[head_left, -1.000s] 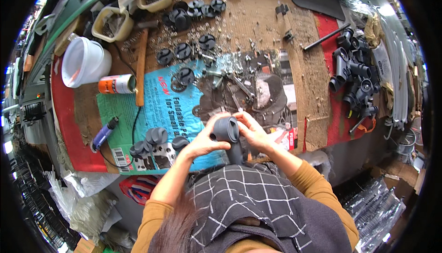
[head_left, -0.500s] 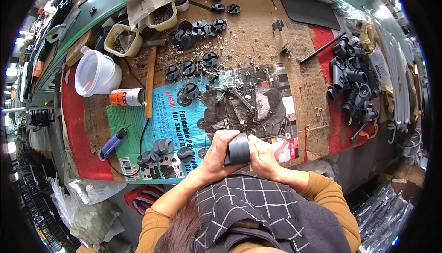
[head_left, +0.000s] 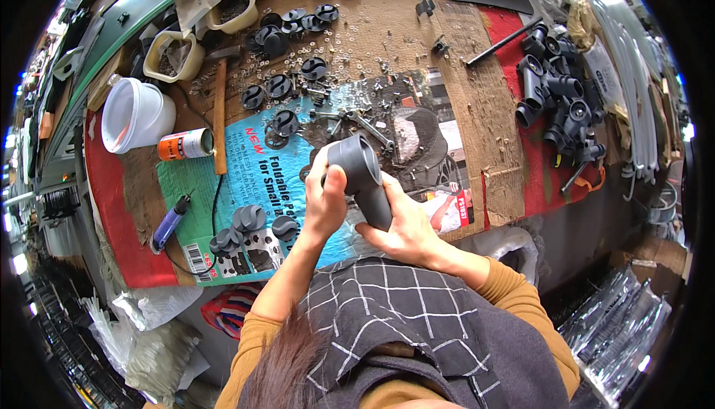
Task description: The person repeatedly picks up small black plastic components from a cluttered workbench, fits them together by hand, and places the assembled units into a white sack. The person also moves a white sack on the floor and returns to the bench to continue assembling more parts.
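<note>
Both hands hold one dark grey plastic pipe fitting (head_left: 356,167) over the near edge of the bench. Its wide round mouth faces up and to the right, and a narrower tube slants down toward me. My left hand (head_left: 325,199) is closed round the wide end, thumb on its side. Around the narrower tube, my right hand (head_left: 408,224) has its fingers wrapped. Just beyond the fitting lie metal wrenches (head_left: 370,132) and loose screws. Left of my left hand are grey round caps (head_left: 253,217) with curved edges; black slotted discs (head_left: 284,122) lie farther off.
A corded purple screwdriver (head_left: 170,223), a tin (head_left: 186,144), a hammer (head_left: 220,118) and a white bucket (head_left: 123,122) stand or lie at left. Tubs of small parts (head_left: 175,55) are behind. At right, similar fittings (head_left: 555,96) are piled beside a black rod (head_left: 505,42).
The fitting has moved up and slightly left, away from my body, and turned so its wide mouth shows. My right hand has shifted onto its narrower tube. The whole view has shifted slightly.
</note>
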The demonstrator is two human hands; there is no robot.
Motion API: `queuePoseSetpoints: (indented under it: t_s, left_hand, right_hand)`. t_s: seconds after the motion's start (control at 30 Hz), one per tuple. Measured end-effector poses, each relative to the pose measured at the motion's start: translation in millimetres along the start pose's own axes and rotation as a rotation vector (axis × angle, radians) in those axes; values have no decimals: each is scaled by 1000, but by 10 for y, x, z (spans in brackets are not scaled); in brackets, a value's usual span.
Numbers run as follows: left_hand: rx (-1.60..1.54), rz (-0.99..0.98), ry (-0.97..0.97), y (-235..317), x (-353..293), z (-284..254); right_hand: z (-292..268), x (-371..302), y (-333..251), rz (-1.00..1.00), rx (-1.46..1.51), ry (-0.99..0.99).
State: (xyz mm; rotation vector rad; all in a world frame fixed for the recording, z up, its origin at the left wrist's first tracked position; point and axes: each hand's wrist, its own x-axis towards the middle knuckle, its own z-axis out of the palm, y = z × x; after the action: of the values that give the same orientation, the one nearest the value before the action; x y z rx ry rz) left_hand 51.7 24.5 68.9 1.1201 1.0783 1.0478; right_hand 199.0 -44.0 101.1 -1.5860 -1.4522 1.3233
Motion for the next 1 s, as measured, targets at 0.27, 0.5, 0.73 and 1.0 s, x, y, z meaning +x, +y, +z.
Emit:
queuePoseSetpoints:
  t_s: [0.27,0.5,0.73,1.0]
  left_hand:
    - [-449,-319,168,-181,-50,90]
    - [-168,-218,-39,-239,-147,111]
    - [-502,-537,-44,-307,-118,221]
    - [-492,-794,-182,-453,174,528]
  right_hand:
    - [73,-44,89,-13,-168,34]
    - [-97,188,222,-224,-185,220]
    - [-192,11,339,-273,-315,229]
    - [-158,-338,500,80,-103,153]
